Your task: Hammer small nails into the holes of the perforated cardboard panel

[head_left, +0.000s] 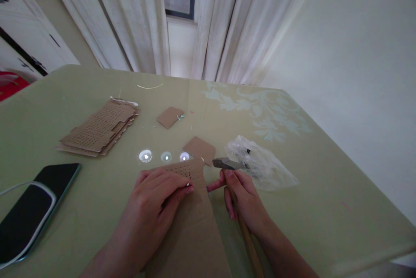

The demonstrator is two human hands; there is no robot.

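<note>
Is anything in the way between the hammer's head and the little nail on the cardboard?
Nothing visible is. The right hand holds the hammer just right of the cardboard piece. The left hand pinches what looks like a small nail on it. Only bare cardboard lies between.

hammer handle [248,239] past bottom edge

Head camera, looking down, close over table [97,234].
</note>
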